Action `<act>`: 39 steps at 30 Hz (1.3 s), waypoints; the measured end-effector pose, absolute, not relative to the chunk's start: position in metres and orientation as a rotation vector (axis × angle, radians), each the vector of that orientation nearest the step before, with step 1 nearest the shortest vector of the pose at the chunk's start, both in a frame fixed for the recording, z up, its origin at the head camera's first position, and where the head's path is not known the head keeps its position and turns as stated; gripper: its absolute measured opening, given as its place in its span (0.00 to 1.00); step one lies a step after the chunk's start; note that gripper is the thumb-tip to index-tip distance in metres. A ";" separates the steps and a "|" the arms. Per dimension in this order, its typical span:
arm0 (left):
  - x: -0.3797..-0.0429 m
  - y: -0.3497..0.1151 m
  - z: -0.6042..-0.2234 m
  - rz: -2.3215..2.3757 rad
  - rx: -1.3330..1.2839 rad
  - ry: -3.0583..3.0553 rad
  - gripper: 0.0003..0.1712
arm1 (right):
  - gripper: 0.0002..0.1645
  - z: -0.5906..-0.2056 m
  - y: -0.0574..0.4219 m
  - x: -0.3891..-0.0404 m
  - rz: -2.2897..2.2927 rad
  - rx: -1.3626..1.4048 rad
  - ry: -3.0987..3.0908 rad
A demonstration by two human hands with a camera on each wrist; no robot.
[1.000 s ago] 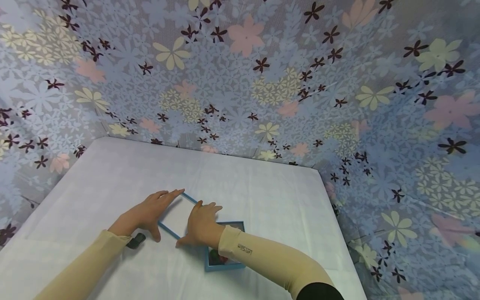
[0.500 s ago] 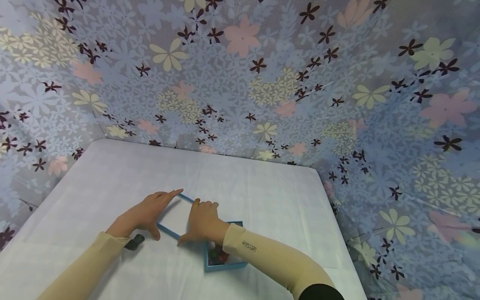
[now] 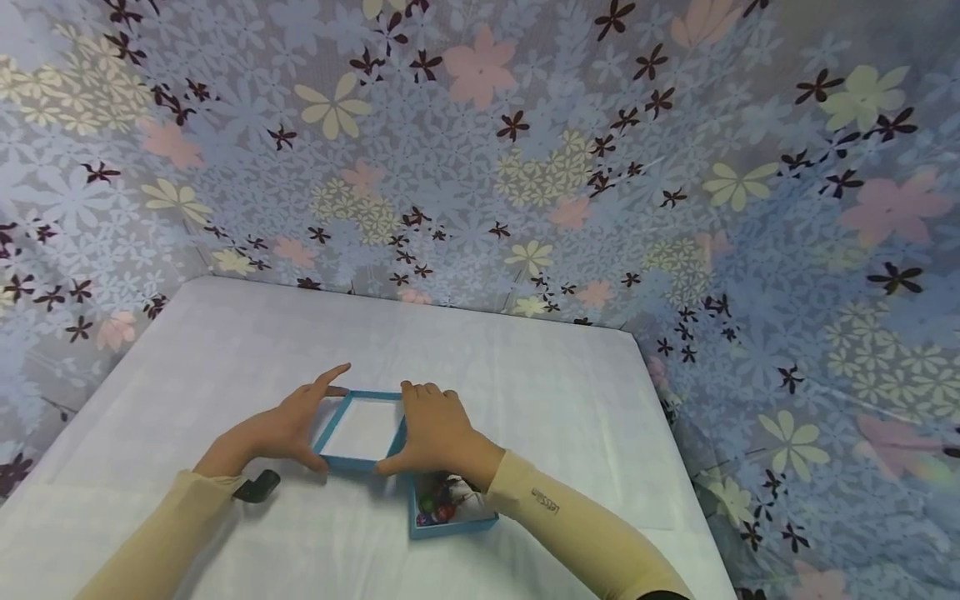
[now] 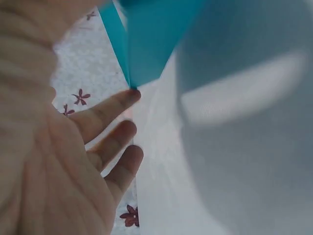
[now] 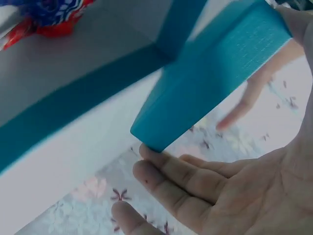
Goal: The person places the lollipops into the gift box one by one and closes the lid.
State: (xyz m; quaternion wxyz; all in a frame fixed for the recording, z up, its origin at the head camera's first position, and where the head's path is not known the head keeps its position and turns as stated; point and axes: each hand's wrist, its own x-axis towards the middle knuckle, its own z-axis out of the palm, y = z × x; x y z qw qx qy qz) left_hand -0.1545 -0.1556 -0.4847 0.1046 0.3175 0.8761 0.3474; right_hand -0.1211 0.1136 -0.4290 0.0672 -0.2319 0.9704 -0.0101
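A shallow blue box lid [image 3: 348, 462] with a white inside is held above the table between both hands. My left hand [image 3: 281, 429] holds its left side, the thumb at the near corner and a fingertip touching the far one. In the left wrist view that fingertip meets the corner of the teal lid [image 4: 151, 44]. My right hand [image 3: 435, 425] grips the right side, thumb near and fingers far. Below it, partly hidden by the right hand, stands an open blue box [image 3: 453, 527] with several small, colourful wrapped pieces [image 3: 442, 504] inside, one showing blue and red wrapping [image 5: 54, 14].
A white cloth covers the table [image 3: 570, 433]. Floral fabric [image 3: 480, 167] hangs behind it and on both sides. A dark object [image 3: 257, 486] is at the left wrist, seemingly worn there.
The lid has turned and tilted, its opening now facing up towards me. My right hand has shifted slightly up and right with it; the left fingers have spread. The box looks unmoved.
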 end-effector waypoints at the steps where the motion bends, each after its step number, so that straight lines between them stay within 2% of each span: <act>1: -0.153 -0.154 -0.484 1.075 0.944 2.552 0.86 | 0.76 -0.425 0.119 -0.119 -0.087 -0.704 2.924; 5: -0.146 -0.148 -0.475 1.286 0.960 2.417 0.79 | 0.70 -0.408 0.143 -0.112 -0.340 -0.682 2.907; 10: -0.133 -0.136 -0.455 1.539 0.958 2.340 0.69 | 0.61 -0.388 0.168 -0.109 -0.812 -0.513 2.702; 13: -0.123 -0.126 -0.444 1.544 0.946 2.452 0.70 | 0.52 -0.382 0.180 -0.110 -1.090 -0.464 2.470; 16: -0.114 -0.115 -0.436 1.344 1.035 2.703 0.75 | 0.47 -0.381 0.193 -0.111 -1.279 -0.466 2.261; 23: -0.108 -0.094 -0.434 0.919 1.418 3.163 0.77 | 0.64 -0.382 0.225 -0.106 -1.438 -0.469 1.926; 27: -0.106 -0.086 -0.434 0.803 1.610 3.271 0.76 | 0.69 -0.386 0.236 -0.102 -1.455 -0.470 1.781; 36: -0.104 -0.080 -0.434 0.722 1.727 3.262 0.79 | 0.68 -0.400 0.248 -0.093 -1.356 -0.559 1.668; 39: -0.106 -0.078 -0.433 0.672 1.755 3.241 0.79 | 0.64 -0.403 0.252 -0.092 -1.337 -0.577 1.653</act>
